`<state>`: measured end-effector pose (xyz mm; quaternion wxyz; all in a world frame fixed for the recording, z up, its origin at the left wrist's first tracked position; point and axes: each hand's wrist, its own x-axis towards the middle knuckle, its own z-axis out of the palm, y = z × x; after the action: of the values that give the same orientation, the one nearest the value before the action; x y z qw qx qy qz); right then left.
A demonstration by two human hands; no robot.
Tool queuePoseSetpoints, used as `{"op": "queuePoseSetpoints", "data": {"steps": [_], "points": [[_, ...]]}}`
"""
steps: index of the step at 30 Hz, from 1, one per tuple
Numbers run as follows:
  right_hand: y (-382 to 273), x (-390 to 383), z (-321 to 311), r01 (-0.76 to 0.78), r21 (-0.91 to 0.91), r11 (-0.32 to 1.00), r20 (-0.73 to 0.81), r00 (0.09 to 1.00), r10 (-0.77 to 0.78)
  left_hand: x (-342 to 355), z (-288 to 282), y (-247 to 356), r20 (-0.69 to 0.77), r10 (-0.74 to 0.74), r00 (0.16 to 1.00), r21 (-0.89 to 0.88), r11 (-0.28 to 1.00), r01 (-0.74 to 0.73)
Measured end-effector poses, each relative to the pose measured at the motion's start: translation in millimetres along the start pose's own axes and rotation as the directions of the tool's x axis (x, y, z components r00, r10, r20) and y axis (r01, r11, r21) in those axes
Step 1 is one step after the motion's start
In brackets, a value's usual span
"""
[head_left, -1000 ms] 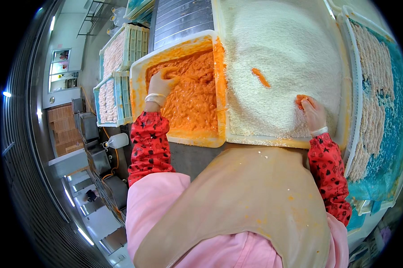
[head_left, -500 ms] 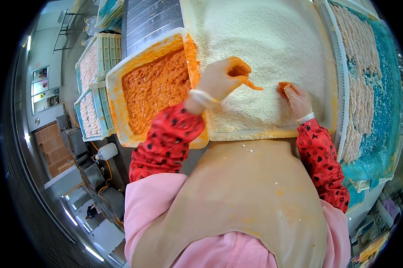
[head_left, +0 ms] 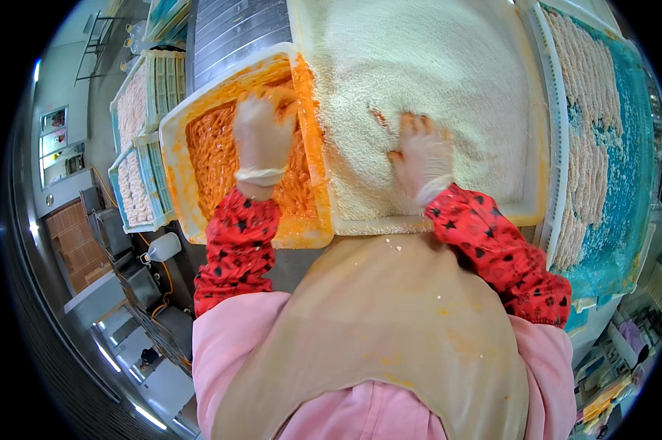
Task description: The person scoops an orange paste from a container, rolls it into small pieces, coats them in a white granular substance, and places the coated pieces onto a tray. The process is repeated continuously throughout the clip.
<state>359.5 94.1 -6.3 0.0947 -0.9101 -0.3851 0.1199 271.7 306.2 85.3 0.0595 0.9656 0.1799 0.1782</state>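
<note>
My gloved left hand [head_left: 263, 128] is over the tub [head_left: 173, 165] of wet orange pieces [head_left: 210, 176], reaching into its back right part; motion smears its fingers. My gloved right hand [head_left: 422, 154] lies open in the large tray [head_left: 535, 154] of fine white crumbs [head_left: 419, 59], its orange-coated fingertips on the crumbs. Just left of those fingertips, an orange strip [head_left: 380, 117] lies partly covered in crumbs. Both sleeves are red with dark shapes.
At the right stands a white rack [head_left: 558, 147] with blue mesh holding rows of crumb-coated strips [head_left: 587, 66]. Stacked trays [head_left: 136, 183] of pale strips are at the left, beside a plastic jug [head_left: 162, 248]. A metal slatted surface [head_left: 235, 29] lies behind the tub.
My left hand swung right over the crumb tray with an orange strip, then back to the tub. My right hand moved left and opened; crumbs now partly cover a strip beside it.
</note>
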Motion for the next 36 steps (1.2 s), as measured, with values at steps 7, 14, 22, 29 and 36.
{"op": "queuePoseSetpoints", "data": {"steps": [7, 14, 22, 29, 36], "points": [[-10.2, 42.9, 28.1, -0.116, 0.696, 0.709, 0.046, 0.992, 0.117, -40.3, 27.5, -45.7, 0.062, -0.096, 0.993, -0.048, 0.994, 0.099], [59.3, -3.6, -43.8, -0.477, 0.713, -0.514, 0.516, 0.853, -0.075, -66.7, 90.2, -107.7, 0.433, -0.173, 0.885, 0.180, 0.978, 0.103], [273.9, -127.8, -157.1, 0.016, 0.978, -0.208, 0.156, 0.606, 0.780, -78.2, 89.2, -115.2, 0.354, -0.192, 0.916, 0.149, 0.978, 0.147], [355.8, -117.0, -147.4, -0.199, 0.907, 0.372, -0.204, 0.566, 0.799, -54.1, 81.0, -98.3, 0.434, -0.366, 0.823, 0.220, 0.929, 0.297], [373.9, -108.3, -121.5, -0.082, 0.904, 0.420, -0.214, 0.764, 0.609, -51.2, 76.8, -85.1, 0.505, -0.321, 0.801, 0.235, 0.944, 0.230]]}}
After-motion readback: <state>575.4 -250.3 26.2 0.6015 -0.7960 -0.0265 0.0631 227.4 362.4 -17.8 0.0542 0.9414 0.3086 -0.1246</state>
